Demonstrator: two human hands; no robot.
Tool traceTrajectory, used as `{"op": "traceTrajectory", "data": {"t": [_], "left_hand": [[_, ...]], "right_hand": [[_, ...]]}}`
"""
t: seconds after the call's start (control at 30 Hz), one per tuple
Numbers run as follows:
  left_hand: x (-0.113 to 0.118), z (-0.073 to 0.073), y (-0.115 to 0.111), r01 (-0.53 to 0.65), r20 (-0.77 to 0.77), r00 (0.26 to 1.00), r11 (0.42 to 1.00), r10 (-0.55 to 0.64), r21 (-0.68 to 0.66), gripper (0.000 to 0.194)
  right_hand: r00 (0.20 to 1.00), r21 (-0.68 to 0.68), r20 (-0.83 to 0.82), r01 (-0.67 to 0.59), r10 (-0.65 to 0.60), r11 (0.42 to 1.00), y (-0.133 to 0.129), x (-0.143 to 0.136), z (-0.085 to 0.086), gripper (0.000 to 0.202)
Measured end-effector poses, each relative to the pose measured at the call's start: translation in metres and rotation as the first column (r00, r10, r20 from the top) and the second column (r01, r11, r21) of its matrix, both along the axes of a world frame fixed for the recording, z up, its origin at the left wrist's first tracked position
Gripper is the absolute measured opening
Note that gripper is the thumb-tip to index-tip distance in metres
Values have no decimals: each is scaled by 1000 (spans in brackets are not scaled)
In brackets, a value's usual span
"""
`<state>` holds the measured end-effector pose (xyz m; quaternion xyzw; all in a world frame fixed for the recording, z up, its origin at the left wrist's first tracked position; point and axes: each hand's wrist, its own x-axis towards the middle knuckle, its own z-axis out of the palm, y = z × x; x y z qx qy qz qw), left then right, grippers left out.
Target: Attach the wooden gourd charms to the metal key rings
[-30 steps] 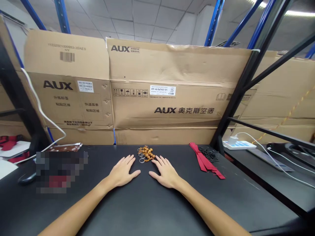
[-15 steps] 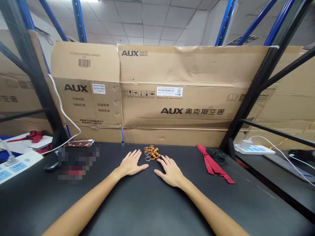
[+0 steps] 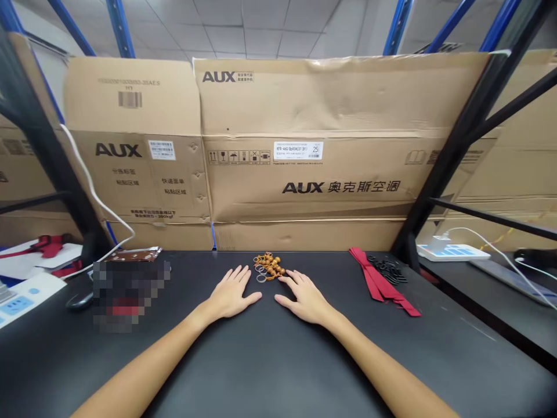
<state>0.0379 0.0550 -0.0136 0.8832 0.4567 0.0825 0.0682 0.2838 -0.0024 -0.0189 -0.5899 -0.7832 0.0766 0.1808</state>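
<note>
A small heap of beaded keychains (image 3: 270, 265), with brown wooden-looking beads and silver rings, lies on the black tabletop (image 3: 256, 360). Just left of the heap my left hand (image 3: 230, 293) rests flat, palm down, fingers stretched out and holding nothing. On the other side my right hand (image 3: 302, 296) also lies palm down with its fingers apart and nothing in it. Its fingertips are close to the right edge of the beads; whether they touch, I cannot tell.
Red ribbon strips (image 3: 383, 284) and black clips or buckles (image 3: 389, 270) lie to the right. At left sit a computer mouse (image 3: 79, 300), a blurred dark item (image 3: 126, 293) and a white power strip (image 3: 26, 302). Cardboard (image 3: 304, 168) walls the back.
The camera view has tilted and drawn slightly nearer. Both hands stay flat at the sides of the keychain heap, with the right hand's fingers shifted very slightly.
</note>
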Motion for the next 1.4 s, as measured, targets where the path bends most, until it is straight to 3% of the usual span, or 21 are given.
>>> {"op": "traceTrajectory", "data": {"t": [0.43, 0.63, 0.87, 1.2, 1.4], "left_hand": [[3, 0, -10, 40, 17, 999, 999, -40, 34, 82], [1, -6, -8, 89, 68, 993, 989, -97, 116, 70], [2, -2, -10, 116, 64, 990, 985, -125, 124, 62], [5, -6, -14, 211, 171, 952, 951, -252, 227, 38], [9, -6, -14, 240, 230, 927, 940, -296, 243, 19]], "right_hand": [[1000, 5, -9, -3, 3, 1000, 0, 0, 1, 61], [1000, 9, -24, -16, 16, 1000, 0, 1, 1, 61], [1000, 12, -24, -10, 10, 1000, 0, 0, 1, 60], [995, 307, -43, -69, 86, 949, -5, -15, 4, 34], [996, 299, 37, -90, 83, 950, 4, -30, 3, 27]]}}
